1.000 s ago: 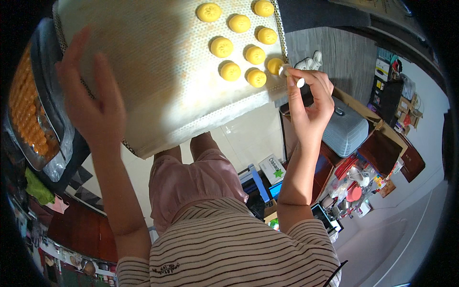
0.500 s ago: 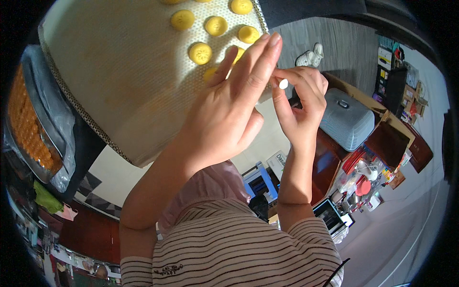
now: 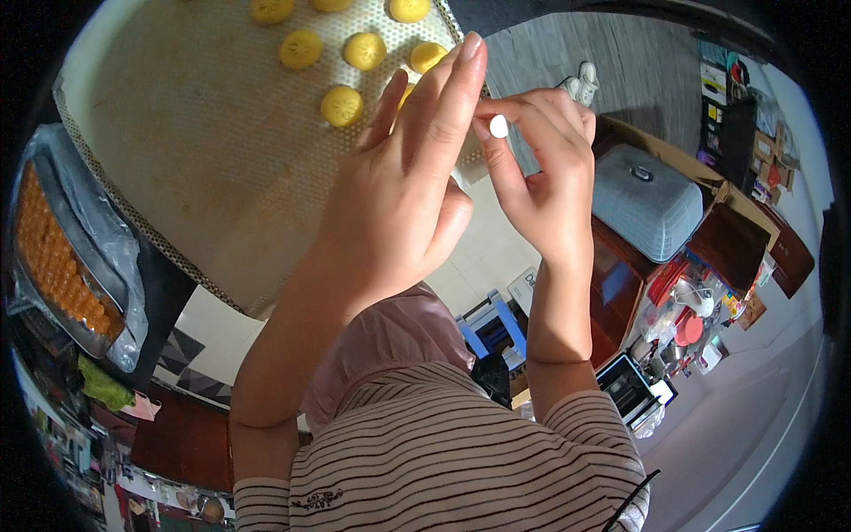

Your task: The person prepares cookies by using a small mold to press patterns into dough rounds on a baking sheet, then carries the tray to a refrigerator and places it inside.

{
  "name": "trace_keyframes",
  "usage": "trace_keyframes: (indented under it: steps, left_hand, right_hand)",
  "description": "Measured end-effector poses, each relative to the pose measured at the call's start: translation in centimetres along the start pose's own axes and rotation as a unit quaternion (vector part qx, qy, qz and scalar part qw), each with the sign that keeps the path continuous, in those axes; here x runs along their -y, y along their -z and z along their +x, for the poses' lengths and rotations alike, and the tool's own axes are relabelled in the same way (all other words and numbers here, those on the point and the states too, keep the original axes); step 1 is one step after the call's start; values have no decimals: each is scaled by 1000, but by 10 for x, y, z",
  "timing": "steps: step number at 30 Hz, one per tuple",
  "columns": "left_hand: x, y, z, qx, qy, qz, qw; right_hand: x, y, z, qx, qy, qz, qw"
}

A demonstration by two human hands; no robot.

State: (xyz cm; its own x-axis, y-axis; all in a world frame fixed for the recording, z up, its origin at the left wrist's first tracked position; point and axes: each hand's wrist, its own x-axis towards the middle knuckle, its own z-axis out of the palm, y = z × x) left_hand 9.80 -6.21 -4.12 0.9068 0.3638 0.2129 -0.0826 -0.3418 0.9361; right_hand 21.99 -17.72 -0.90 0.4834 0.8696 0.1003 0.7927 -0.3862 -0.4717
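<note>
My left hand (image 3: 399,195) hovers over the near right part of a tray lined with a pale perforated mat (image 3: 195,168). Its fingers are stretched out, the index finger longest, and I see nothing held in it; what lies beneath the palm is hidden. Just to its right, my right hand (image 3: 554,177) pinches a small white stick-like piece (image 3: 499,127) between thumb and fingers, its round end showing. Several round yellow dough pieces (image 3: 342,106) lie on the mat past my left fingertips, some with pressed markings on top. My left fingers partly cover one or two of them.
A metal tray of glossy orange-brown pieces (image 3: 66,257) in clear plastic sits at the left. On the right, a blue-grey mesh cover (image 3: 645,199) stands beside a cardboard box. White shoes (image 3: 587,80) rest on the grey floor beyond. A blue-framed object (image 3: 496,332) is below my hands.
The tray and dough pieces have shifted left and upward in view. Both hands appear slightly further up and left, keeping the same pose, with the white piece still pinched.
</note>
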Motion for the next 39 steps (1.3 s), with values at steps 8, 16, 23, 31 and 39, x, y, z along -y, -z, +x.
trace_keyframes:
  steps: [8, 16, 23, 31, 39]
  left_hand:
    - [3, -3, -2, -4, -13, 2, 1000]
    - [-2, -2, -4, 15, -19, 38, 999]
    - [-6, -4, -5, 20, 2, 18, 1000]
    - [-5, -3, -5, 38, -11, 68, 997]
    - [-3, -3, -8, 38, -6, 66, 997]
  right_hand:
    - [1, -4, -9, -26, -26, 12, 999]
    - [0, -7, -15, -46, -34, 11, 998]
    - [1, -8, -16, -48, -41, 18, 998]
    - [0, -15, -22, -94, -68, 27, 993]
    - [3, -19, -23, -114, -90, 50, 988]
